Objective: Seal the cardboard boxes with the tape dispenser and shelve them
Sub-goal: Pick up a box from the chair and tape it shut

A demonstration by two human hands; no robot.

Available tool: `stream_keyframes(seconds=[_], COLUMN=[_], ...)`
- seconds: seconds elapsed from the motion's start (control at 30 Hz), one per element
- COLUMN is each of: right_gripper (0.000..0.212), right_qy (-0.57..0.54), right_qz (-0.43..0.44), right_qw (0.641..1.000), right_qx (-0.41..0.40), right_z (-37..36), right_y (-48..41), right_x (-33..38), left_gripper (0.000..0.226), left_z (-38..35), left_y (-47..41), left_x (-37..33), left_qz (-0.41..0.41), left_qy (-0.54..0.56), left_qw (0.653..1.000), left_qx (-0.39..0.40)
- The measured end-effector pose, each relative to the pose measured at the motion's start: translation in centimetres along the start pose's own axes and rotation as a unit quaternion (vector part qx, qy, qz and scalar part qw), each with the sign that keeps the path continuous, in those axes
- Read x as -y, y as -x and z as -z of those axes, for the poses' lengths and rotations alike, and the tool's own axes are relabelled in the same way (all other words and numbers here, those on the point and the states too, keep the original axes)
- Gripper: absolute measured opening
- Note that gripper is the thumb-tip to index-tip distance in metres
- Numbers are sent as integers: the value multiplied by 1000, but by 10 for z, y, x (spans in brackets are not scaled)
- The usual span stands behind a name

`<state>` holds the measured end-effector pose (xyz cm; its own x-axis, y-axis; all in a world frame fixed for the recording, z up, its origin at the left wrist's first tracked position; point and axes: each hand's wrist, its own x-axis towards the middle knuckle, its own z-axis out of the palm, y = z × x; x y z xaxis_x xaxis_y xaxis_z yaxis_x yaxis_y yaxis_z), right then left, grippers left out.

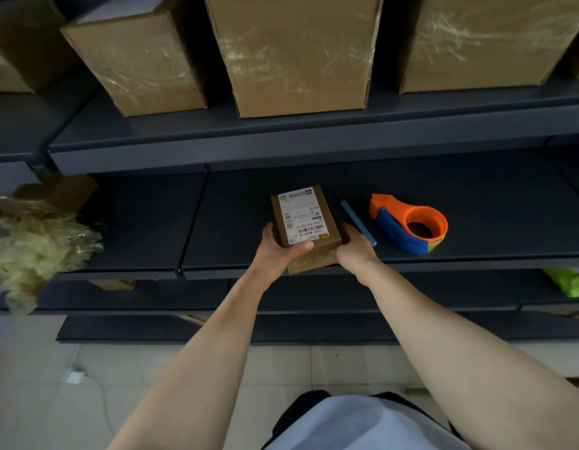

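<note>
The person's left hand (275, 251) and right hand (354, 251) grip the near end of a small labelled cardboard box (306, 222) from either side, left thumb over its top; the box is at the front edge of a dark shelf (460, 203), though whether it rests there cannot be told. Just right of the box lies a blue stick (358, 222), and beyond that an orange-and-blue tape dispenser (411, 225). Above and behind the box stand large cardboard boxes (298, 53).
</note>
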<state>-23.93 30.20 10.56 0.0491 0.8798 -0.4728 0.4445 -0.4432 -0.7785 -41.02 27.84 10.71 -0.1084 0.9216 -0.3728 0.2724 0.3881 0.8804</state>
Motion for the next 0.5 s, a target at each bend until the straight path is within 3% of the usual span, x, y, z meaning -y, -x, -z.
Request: stream_keyframes(seconds=[0.07,0.17,0.33,0.5], right_gripper=[81,100,73,61], right_qy=[-7,-17,-24,-32], right_qz=[44,81,141,182], right_qw=[996,993,988,982], right_qx=[73,83,56,41], right_z=[-3,-9,-7,5], right_y=[5,5,6,12], right_x=[-1,-4,-14,-15], left_gripper=[99,103,93,88], left_z=[-5,-12,-12,-14], left_y=[2,4,6,18], left_x=[0,-4,1,-8], left_qz=[-17,-22,-35,-61], left_qy=[-17,-56,-132,-132], left_qw=[1000,998,990,987], left_qx=[5,-12,-39,-67])
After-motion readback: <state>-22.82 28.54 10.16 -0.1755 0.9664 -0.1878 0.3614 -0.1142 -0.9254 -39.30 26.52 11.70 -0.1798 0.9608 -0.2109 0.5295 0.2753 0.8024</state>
